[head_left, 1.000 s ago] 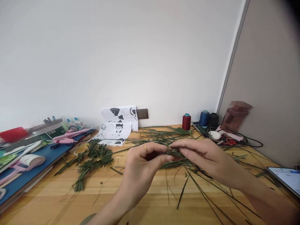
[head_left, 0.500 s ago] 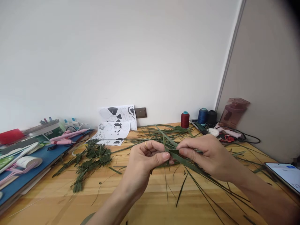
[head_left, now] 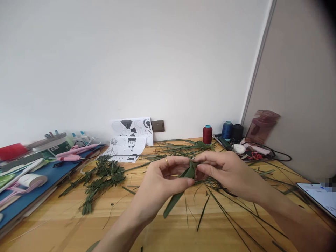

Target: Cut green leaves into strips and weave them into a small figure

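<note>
My left hand (head_left: 162,182), with a ring on one finger, pinches a folded green leaf strip (head_left: 191,170) between thumb and fingers. One end of that strip hangs down below my left thumb toward the table. My right hand (head_left: 228,171) closes its thumb and fingertips on the strip's other side, close to the left fingertips. Both hands are held above the wooden table (head_left: 168,227). Loose narrow leaf blades (head_left: 203,213) lie under and around them. Woven leaf pieces (head_left: 105,175) lie in a pile to the left.
Printed drawing sheets (head_left: 131,143) lean against the wall. A red thread spool (head_left: 207,134) and a blue one (head_left: 227,130) stand at the back. On the left, a pink glue gun (head_left: 75,152) rests on a blue board (head_left: 49,187). A phone (head_left: 317,196) lies at right.
The leaf strip stretched to the right beneath my right hand before; now it is folded over and its end points down to the left. My hands have shifted slightly.
</note>
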### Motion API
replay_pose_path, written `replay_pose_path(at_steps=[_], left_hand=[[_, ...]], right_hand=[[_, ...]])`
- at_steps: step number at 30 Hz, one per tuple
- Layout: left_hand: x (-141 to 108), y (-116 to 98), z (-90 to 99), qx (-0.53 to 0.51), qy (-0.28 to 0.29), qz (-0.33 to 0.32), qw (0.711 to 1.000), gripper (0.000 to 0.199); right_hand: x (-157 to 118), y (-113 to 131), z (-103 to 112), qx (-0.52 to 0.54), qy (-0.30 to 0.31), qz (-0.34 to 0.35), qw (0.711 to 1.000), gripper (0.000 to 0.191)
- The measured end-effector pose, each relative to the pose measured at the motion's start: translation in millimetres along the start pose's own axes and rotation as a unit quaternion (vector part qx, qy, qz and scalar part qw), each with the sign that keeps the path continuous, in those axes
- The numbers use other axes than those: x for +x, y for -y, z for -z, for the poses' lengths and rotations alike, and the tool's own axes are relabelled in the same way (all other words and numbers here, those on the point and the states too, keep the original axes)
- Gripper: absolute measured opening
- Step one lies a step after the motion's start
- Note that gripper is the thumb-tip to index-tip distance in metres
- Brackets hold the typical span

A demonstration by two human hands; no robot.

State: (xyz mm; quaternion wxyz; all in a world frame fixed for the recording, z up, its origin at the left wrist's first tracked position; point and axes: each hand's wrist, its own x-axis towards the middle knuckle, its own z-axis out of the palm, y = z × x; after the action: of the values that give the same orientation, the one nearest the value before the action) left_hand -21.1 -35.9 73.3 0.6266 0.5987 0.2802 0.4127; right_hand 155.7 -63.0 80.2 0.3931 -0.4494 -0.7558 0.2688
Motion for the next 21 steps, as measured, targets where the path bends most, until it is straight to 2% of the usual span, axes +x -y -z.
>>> replay_pose_path(at_steps=[3,7,11,16,21], left_hand=[[-4,-2,2.1,0.001,0.028,0.025,0.999,0.029],[-7,-3,1.1,0.018,0.008,0.034,0.999,0.025],[-7,-5,-4.5,0.044,0.013,0.02,0.999,0.03],[-3,-1,-8.0,0.087,-0.018,-0.015,0.996,0.029],[3,8,-5.1,0.043,0.03,0.007,0.999,0.035]], right_hand=[[4,-4,-2,-0.013,-0.006,0.006,1.0,0.017],[6,-8,-5,-0.046,-0.006,0.009,0.999,0.017],[7,-10,-10,-0.116,-0.015,0.003,0.993,0.018],[6,-8,-17,-0.227,-0.042,0.022,0.973,0.024],[5,-7,-18,-0.279,-0.078,-0.016,0.957,0.025]])
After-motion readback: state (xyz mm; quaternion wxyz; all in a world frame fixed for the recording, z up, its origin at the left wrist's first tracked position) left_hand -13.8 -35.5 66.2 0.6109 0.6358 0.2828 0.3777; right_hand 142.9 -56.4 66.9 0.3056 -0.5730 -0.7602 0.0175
